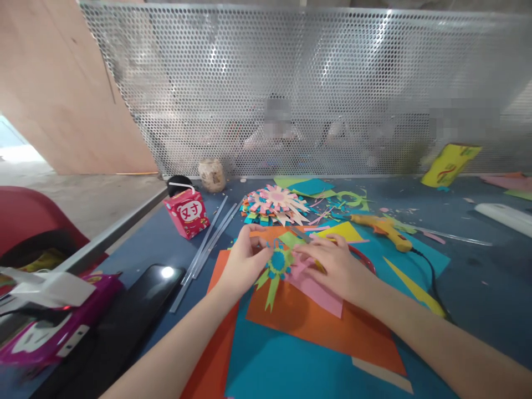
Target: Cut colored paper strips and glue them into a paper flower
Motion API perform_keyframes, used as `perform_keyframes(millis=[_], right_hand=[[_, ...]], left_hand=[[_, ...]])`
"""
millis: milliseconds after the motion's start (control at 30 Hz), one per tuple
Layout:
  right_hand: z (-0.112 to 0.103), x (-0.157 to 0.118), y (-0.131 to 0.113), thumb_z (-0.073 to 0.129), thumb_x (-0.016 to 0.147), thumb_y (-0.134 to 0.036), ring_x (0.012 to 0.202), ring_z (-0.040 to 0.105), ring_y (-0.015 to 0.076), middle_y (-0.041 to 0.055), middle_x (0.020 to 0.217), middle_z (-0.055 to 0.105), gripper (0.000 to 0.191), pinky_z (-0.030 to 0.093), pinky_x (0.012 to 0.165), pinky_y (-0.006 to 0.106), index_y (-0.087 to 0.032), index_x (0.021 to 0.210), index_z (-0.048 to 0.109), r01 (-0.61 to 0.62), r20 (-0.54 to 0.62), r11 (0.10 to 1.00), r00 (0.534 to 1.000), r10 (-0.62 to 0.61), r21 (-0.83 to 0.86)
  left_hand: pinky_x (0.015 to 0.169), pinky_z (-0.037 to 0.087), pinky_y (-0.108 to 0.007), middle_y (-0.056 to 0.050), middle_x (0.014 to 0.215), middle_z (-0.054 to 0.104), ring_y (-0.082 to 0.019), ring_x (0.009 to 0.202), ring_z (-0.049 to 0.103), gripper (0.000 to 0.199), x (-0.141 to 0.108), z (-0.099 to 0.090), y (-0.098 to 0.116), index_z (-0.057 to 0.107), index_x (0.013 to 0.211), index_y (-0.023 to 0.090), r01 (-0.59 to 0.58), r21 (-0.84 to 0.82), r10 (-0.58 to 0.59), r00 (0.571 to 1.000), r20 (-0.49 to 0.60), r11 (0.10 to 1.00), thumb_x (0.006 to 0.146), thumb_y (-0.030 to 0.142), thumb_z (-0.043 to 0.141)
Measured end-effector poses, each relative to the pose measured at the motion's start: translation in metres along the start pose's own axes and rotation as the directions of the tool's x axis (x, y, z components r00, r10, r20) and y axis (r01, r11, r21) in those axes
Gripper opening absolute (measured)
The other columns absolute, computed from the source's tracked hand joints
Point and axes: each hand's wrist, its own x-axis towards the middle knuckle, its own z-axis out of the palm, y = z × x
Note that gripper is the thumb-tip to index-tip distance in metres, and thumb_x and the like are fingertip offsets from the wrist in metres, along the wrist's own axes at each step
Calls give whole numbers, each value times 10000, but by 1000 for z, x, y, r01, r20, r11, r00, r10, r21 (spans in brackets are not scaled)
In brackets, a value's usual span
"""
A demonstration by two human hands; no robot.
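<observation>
A small green and blue paper rosette with two green tails lies over orange paper. My left hand pinches the rosette's left edge between thumb and fingers. On the other side, my right hand has its fingers curled at the rosette's right edge, over pink paper; scissors are partly visible under it, and what its fingertips hold is hidden. Behind both hands sits a pile of finished-looking rosettes in pink, blue, orange and green.
A yellow glue gun with a black cord lies at the right. Clear sticks, a red drink carton, a black phone and a purple power strip are at the left. A perforated metal screen stands behind.
</observation>
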Motion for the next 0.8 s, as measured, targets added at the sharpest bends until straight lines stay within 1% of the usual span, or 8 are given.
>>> perform_keyframes(millis=[100, 200, 300, 367, 433, 567, 667, 800], right_hand=[[0, 0, 0, 502, 850, -156, 1044, 570, 242, 63, 1080, 676, 283, 275, 939, 498, -250, 1105, 580, 13, 30, 996, 999, -10, -86], [1, 1, 3, 486, 851, -130, 1001, 588, 241, 76, 1066, 679, 296, 306, 905, 482, -224, 1120, 564, 17, 32, 995, 999, -14, -96], [2, 4, 6, 480, 848, -115, 982, 596, 251, 82, 1007, 694, 287, 337, 894, 473, -191, 1109, 572, 41, 37, 995, 999, -38, -95], [3, 5, 7, 467, 857, -121, 963, 605, 245, 76, 963, 703, 276, 356, 903, 459, -185, 1102, 577, 57, 28, 995, 998, -55, -82], [4, 6, 8, 460, 861, -130, 945, 612, 241, 79, 942, 706, 261, 379, 906, 445, -181, 1082, 589, 59, 4, 996, 998, -59, -62], [5, 6, 9, 498, 839, -162, 973, 609, 261, 94, 946, 703, 232, 439, 870, 428, -182, 1048, 596, 21, -83, 1000, 996, -21, 2], [3, 6, 10, 486, 854, -198, 943, 639, 226, 65, 936, 708, 265, 476, 848, 394, -209, 1115, 531, -21, -155, 996, 987, 33, 81], [1, 3, 8, 512, 853, -290, 915, 665, 183, 28, 898, 718, 274, 499, 836, 341, -247, 1121, 474, -73, -179, 917, 972, 154, 391]], left_hand=[[495, 331, -199, 91, 566, 506, -83, 494, 464, 367, 0, 0, -5, 439, 969, 198, -14, 42, 12, 999, 33, 999, 641, 193, 602], [545, 359, -223, 73, 608, 519, -101, 548, 492, 364, 3, -1, -8, 438, 966, 195, -38, 61, 39, 999, -3, 997, 641, 199, 603], [683, 420, -277, -6, 811, 591, -162, 774, 574, 355, 4, -3, -8, 460, 960, 186, -88, 148, 99, 993, -70, 985, 644, 221, 618], [803, 420, -324, -65, 993, 589, -213, 972, 560, 342, 3, -4, -7, 488, 964, 179, -129, 253, 160, 981, -107, 959, 654, 228, 622], [889, 395, -359, -91, 1097, 563, -240, 1082, 519, 331, 2, -4, -7, 508, 981, 178, -183, 351, 232, 968, -101, 918, 671, 226, 613], [944, 374, -400, -85, 1108, 578, -261, 1109, 516, 333, -3, -2, -7, 521, 1006, 193, -281, 466, 326, 945, -17, 839, 689, 228, 615], [960, 356, -412, -84, 1125, 597, -266, 1123, 521, 359, -4, 1, -8, 528, 1041, 213, -332, 508, 357, 933, 50, 795, 703, 259, 640], [914, 388, -381, -66, 1083, 643, -242, 1057, 569, 430, -4, 5, -8, 517, 1134, 243, -383, 492, 328, 924, 199, 781, 726, 273, 651]])
